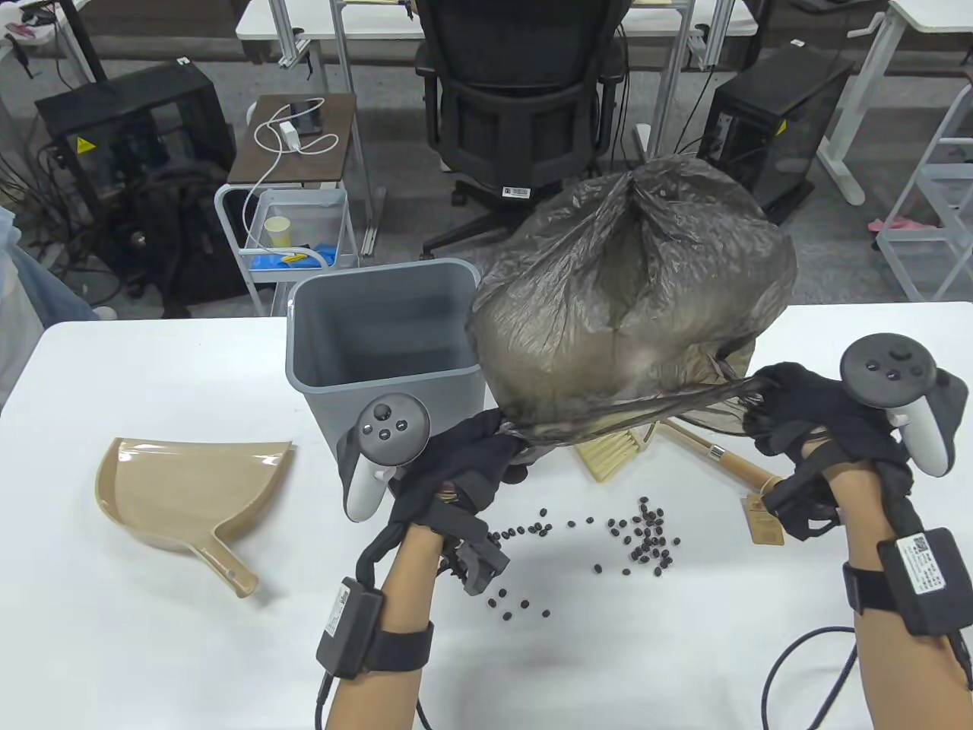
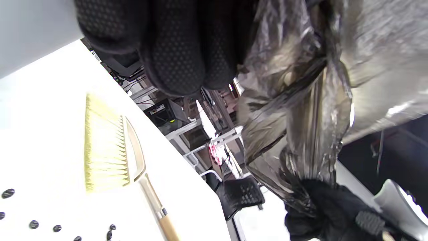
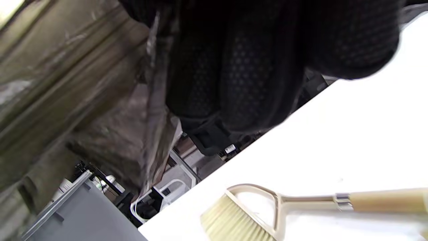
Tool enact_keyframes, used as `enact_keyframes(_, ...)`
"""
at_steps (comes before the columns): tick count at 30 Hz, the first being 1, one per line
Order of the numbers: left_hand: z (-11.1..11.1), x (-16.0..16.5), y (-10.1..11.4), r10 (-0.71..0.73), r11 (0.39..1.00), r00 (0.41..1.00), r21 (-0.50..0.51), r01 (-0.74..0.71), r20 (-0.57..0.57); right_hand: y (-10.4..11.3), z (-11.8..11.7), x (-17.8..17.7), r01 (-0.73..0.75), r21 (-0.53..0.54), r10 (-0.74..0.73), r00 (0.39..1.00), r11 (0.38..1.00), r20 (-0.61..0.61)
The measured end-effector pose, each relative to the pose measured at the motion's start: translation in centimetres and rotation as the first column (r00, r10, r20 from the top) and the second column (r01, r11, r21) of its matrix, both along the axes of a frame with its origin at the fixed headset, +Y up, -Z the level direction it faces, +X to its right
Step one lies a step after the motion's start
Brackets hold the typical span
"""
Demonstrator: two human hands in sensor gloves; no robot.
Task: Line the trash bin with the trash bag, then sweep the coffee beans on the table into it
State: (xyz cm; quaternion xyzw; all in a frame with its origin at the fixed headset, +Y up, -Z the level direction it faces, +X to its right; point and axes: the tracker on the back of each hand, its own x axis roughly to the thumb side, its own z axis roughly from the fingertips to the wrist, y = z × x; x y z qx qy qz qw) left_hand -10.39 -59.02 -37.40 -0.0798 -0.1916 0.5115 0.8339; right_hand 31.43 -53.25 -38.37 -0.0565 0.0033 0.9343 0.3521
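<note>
A dark see-through trash bag billows with air above the table, to the right of the empty grey trash bin. My left hand grips one side of the bag's mouth and my right hand grips the other, the rim pulled taut between them. The left wrist view shows the crumpled bag running to my right hand. Coffee beans lie scattered on the white table near my arms. The hand brush lies under the bag, seen as brush and brush.
A beige dustpan lies on the table's left side. A paper tag hangs at the brush handle's end. Behind the table stand an office chair, a small cart and computer towers.
</note>
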Motion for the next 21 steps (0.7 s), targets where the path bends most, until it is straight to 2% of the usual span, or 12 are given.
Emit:
enact_keyframes(4, 0.5, 0.1, 1.4, 0.035, 0.999, 0.999, 0.031, -0.036, 0.003, 1.6, 0.7, 0.3, 0.006, 0.02, -0.006, 1.0, 1.0, 0.013)
enact_keyframes(7, 1.1, -0.1, 2.6, 0.044, 0.994, 0.998, 0.101, -0.039, -0.047, 3.1, 1.4, 0.5, -0.009, 0.075, 0.007, 0.999, 0.997, 0.037)
enact_keyframes(11, 2.4, -0.8, 4.5, 0.045, 0.965, 0.972, 0.26, 0.017, -0.231, 4.7, 2.5, 0.5, -0.03, 0.179, 0.017, 0.997, 0.983, 0.074)
enact_keyframes(14, 3.5, -1.3, 5.4, 0.072, 0.926, 0.925, 0.37, 0.077, -0.373, 5.6, 3.3, 0.2, -0.024, 0.276, -0.004, 0.995, 0.961, 0.099)
enact_keyframes(18, 3.8, -1.6, 5.4, 0.103, 0.922, 0.912, 0.382, 0.061, -0.397, 6.2, 3.7, -0.3, 0.025, 0.399, -0.079, 0.99, 0.917, 0.12)
enact_keyframes(21, 3.8, -2.5, 5.0, 0.109, 0.928, 0.904, 0.368, 0.056, -0.412, 6.4, 3.8, -0.7, 0.16, 0.453, -0.21, 0.976, 0.877, 0.062)
